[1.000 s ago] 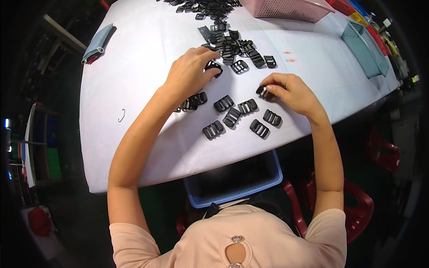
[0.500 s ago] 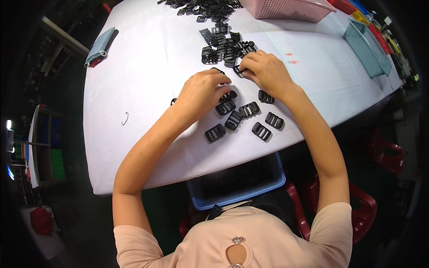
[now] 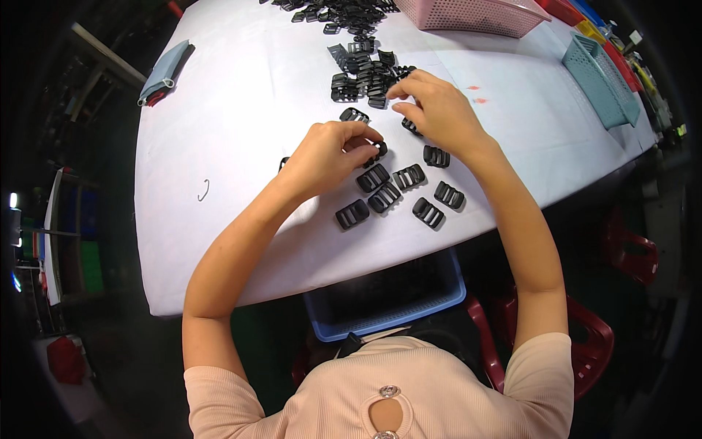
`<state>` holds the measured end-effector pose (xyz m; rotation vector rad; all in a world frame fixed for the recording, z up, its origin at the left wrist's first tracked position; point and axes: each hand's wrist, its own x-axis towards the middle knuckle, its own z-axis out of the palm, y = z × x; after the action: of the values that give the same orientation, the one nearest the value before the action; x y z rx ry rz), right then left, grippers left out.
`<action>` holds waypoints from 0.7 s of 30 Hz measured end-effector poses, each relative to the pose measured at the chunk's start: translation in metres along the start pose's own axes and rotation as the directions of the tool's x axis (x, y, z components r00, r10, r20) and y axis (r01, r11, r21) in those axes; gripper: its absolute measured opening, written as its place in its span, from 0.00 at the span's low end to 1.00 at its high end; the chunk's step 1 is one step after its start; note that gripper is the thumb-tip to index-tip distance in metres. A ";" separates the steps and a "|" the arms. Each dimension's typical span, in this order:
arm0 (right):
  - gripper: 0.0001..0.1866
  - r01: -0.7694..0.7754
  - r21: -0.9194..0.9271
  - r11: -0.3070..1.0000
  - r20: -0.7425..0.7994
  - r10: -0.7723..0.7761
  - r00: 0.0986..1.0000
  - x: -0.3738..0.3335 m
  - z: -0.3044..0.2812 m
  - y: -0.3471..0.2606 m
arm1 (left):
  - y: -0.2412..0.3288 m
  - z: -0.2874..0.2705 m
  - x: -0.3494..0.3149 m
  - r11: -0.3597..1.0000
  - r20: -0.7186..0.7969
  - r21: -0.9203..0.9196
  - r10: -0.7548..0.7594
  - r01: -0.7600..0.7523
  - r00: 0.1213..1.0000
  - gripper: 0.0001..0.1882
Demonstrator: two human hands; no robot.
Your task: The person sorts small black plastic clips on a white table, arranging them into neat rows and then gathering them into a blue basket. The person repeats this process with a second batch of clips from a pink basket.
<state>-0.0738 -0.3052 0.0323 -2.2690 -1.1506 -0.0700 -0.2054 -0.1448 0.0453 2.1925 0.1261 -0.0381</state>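
Observation:
Black plastic strap buckles with slotted bars lie spread on the white-covered table. My left hand (image 3: 327,156) is closed, thumb and forefinger pinching the end of a buckle (image 3: 379,151). Just beyond it lies another buckle (image 3: 355,115). My right hand (image 3: 442,111) is open at the near right side of a small buckle heap (image 3: 361,75); its thumb and forefinger are apart with nothing visible between them. Partly hidden under that hand is a buckle (image 3: 411,126). Several more, including one buckle (image 3: 352,214), lie between my forearms. My left wrist mostly covers another buckle (image 3: 284,164).
A larger buckle pile (image 3: 340,13) sits at the far edge, beside a pink perforated basket (image 3: 475,18). A teal basket (image 3: 601,80) stands at right, a folded blue cloth (image 3: 165,69) at left. A thin hook (image 3: 204,191) lies left; a blue crate (image 3: 387,322) is below the table edge.
My right hand has let go of a buckle, which now lies under it, and its fingers have moved toward the heap. My left hand has shifted slightly nearer, uncovering the buckle beyond it.

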 end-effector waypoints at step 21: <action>0.13 0.202 -0.063 0.977 0.104 -0.194 0.975 0.008 0.022 -0.044 | -0.033 -0.077 -0.051 0.890 -0.098 0.457 0.036 0.013 0.995 0.13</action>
<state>-0.1065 -0.2685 0.0373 -2.2349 -1.4456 -0.0820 -0.2608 -0.0672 0.0679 2.6700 0.1773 0.0601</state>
